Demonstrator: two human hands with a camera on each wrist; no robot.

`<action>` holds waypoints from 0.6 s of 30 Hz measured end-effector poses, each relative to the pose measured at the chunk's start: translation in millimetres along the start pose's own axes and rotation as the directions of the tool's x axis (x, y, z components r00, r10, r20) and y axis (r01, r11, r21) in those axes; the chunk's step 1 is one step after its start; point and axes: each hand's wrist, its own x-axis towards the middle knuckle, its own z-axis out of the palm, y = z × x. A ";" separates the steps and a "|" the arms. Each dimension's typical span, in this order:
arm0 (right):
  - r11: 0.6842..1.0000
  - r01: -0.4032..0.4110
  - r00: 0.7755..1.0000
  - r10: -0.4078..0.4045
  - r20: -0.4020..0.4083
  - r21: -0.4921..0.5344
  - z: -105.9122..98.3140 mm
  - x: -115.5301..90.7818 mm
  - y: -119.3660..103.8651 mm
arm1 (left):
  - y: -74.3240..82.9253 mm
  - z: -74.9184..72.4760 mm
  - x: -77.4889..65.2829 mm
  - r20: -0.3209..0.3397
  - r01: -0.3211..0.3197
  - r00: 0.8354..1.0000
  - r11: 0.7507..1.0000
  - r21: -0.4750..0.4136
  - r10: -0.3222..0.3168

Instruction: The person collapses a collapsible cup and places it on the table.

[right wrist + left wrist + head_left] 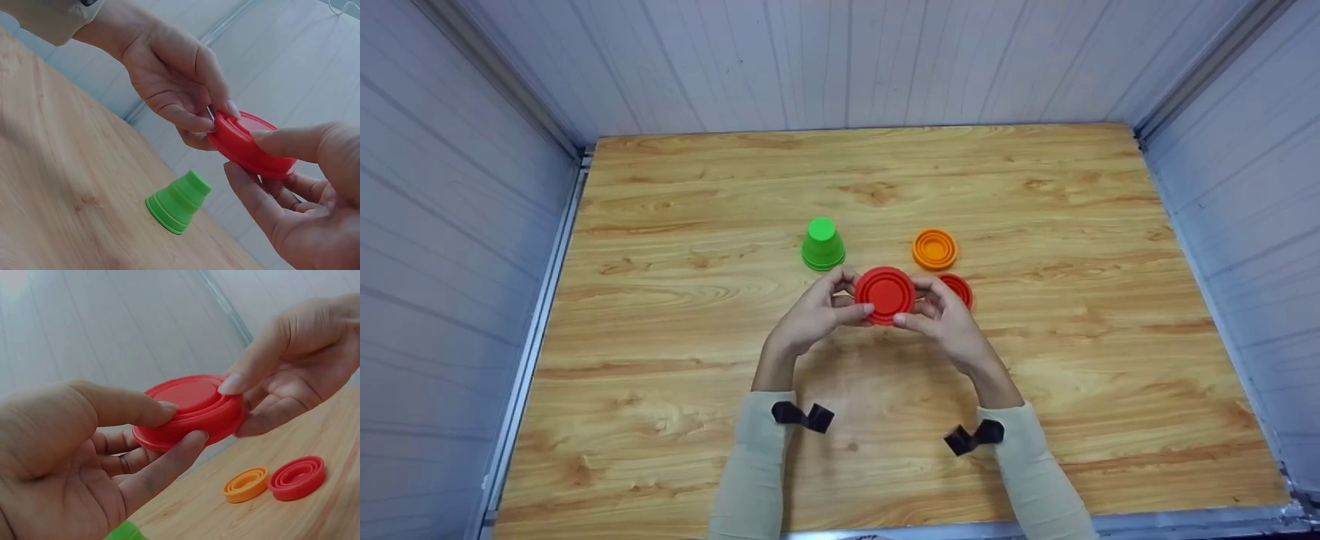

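Note:
A red collapsible cup (886,294), folded nearly flat with stepped rings, is held above the table between both hands. My left hand (812,315) pinches its left edge, thumb on the round face and fingers beneath. On the other side my right hand (956,330) grips the rim the same way, its thumb (231,384) pressing near the raised centre. Beyond the right hand lies a second red collapsible cup (297,478), folded flat and partly covered by that hand in the head view. Next to it rests a flattened orange collapsible cup (935,249).
A green collapsible cup (823,244) stands extended, narrow end up, beyond the left hand. The wood-grain table (660,375) is bordered by white panel walls (810,67) at the back and both sides.

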 end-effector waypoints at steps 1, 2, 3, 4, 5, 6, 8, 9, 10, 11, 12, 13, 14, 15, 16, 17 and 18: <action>1.000 0.011 1.000 -0.011 -0.003 0.011 -0.2 -0.6 -0.4 | 0.1 -0.3 0.0 -0.007 -0.002 1.000 1.000 0.006 0.002; 0.999 0.021 1.000 -0.021 -0.007 0.025 -0.3 -1.0 -0.6 | 0.2 -0.5 0.1 -0.010 -0.005 1.000 1.000 0.012 0.005; 0.999 0.029 1.000 -0.028 -0.012 0.040 -0.2 -1.3 -0.8 | 0.2 -0.7 0.2 -0.011 -0.007 1.000 1.000 0.016 0.007; 0.998 0.036 0.999 -0.035 -0.018 0.059 -0.3 -1.3 -0.4 | 0.1 -1.1 0.4 -0.014 -0.010 1.000 1.000 0.024 0.011; 0.996 0.045 0.999 -0.043 -0.025 0.072 -0.4 -1.2 -0.2 | 0.0 -1.5 0.5 -0.019 -0.014 1.000 0.999 0.035 0.015; 0.995 0.052 0.998 -0.049 -0.033 0.087 -0.4 -1.0 0.2 | 0.0 -1.9 0.5 -0.026 -0.018 0.999 0.999 0.046 0.019; 0.992 0.065 0.997 -0.060 -0.049 0.105 -0.5 -0.5 0.9 | -0.2 -2.9 0.3 -0.040 -0.024 0.999 0.998 0.059 0.027; 0.992 0.072 0.996 -0.066 -0.060 0.106 -0.6 -0.2 1.2 | -0.3 -3.5 0.2 -0.047 -0.027 0.998 0.997 0.068 0.031; 0.992 0.078 0.995 -0.071 -0.071 0.096 -0.7 0.1 1.5 | -0.2 -3.9 0.2 -0.053 -0.030 0.998 0.997 0.077 0.034; 0.993 0.084 0.994 -0.077 -0.082 0.079 -0.9 0.2 1.5 | -0.2 -4.3 0.2 -0.058 -0.033 0.998 0.996 0.083 0.038; 0.994 0.090 0.992 -0.084 -0.094 0.062 -1.1 0.3 1.5 | -0.1 -4.6 0.2 -0.061 -0.035 0.997 0.996 0.086 0.040; 0.995 0.095 0.990 -0.091 -0.104 0.038 -1.5 0.5 1.6 | 0.0 -5.0 0.2 -0.063 -0.038 0.997 0.996 0.084 0.043; 0.995 0.098 0.989 -0.096 -0.113 0.014 -1.9 0.6 1.8 | 0.3 -5.2 0.2 -0.066 -0.041 0.997 0.996 0.085 0.047; 0.995 0.100 0.988 -0.100 -0.118 -0.006 -2.3 0.7 1.9 | 0.4 -5.5 0.2 -0.068 -0.043 0.996 0.996 0.082 0.049; 0.995 0.101 0.987 -0.104 -0.122 -0.025 -2.7 0.9 2.0 | 0.0 -6.0 0.4 -0.068 -0.046 0.996 0.996 0.079 0.052; 0.994 0.104 0.986 -0.107 -0.125 -0.036 -3.1 1.0 2.1 | -0.5 -6.5 0.8 -0.068 -0.052 0.996 0.996 0.078 0.057; 0.993 0.106 0.985 -0.111 -0.130 -0.046 -3.5 1.3 2.3 | -0.5 -6.8 0.9 -0.068 -0.056 0.996 0.995 0.081 0.062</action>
